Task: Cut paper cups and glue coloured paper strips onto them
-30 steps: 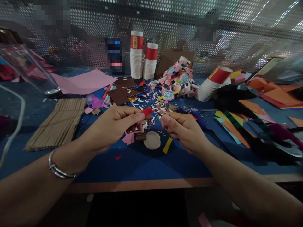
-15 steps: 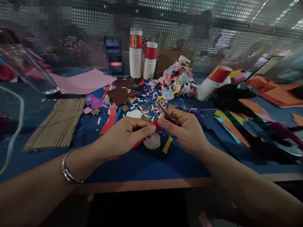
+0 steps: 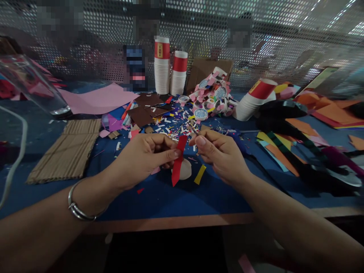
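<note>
My left hand (image 3: pixel 152 157) pinches a red paper strip (image 3: pixel 177 167) between thumb and fingers; the strip stands nearly upright with a pointed lower end. Just right of it, my right hand (image 3: pixel 218 151) is closed round a thin dark tool (image 3: pixel 195 131), mostly hidden by the fingers; its kind cannot be made out. Behind the strip lies a pale round disc (image 3: pixel 185 169) on the blue table. A yellow paper piece (image 3: pixel 200 174) rests to the right of the disc, below my right hand. A small red scrap (image 3: pixel 140 190) lies near the front, below my left hand.
Corrugated cardboard (image 3: pixel 66 151) lies left, near a clear glass (image 3: pixel 54 98). Stacked paper cups (image 3: pixel 162 72) stand at the back, beside a decorated pile (image 3: pixel 212 93). Paper scraps (image 3: pixel 170 123) cover the middle. A blue glue gun (image 3: pixel 240 142) and black-handled item (image 3: pixel 307 151) are right.
The red strip has turned upright in my left hand and shows more fully. My right hand has shifted slightly away from it, and the dark tool shows less. A small red scrap now shows on the table.
</note>
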`<state>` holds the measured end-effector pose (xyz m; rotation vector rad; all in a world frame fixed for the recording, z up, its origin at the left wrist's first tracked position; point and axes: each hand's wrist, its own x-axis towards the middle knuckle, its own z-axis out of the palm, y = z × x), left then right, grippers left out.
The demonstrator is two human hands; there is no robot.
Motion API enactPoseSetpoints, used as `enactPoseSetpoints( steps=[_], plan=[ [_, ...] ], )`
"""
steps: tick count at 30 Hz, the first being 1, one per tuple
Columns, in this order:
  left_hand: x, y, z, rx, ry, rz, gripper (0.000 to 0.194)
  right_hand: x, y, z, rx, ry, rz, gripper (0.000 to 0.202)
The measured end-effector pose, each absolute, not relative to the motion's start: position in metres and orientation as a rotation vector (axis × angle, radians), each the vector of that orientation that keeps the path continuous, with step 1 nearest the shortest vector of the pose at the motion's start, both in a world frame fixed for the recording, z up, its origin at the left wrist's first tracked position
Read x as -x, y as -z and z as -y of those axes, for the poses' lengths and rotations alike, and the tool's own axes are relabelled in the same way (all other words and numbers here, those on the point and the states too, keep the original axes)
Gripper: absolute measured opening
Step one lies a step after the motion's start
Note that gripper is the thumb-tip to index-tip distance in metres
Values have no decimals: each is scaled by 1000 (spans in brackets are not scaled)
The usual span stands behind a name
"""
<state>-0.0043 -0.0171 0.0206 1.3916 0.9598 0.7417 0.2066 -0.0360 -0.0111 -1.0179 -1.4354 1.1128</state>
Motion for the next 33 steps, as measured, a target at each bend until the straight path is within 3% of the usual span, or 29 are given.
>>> enactPoseSetpoints(
  steps=[33],
  plan=[
    [-4, -11, 19, -1211, -722, -794, 26, -207, 0, 40, 1075, -838, 1812, 43]
  ],
)
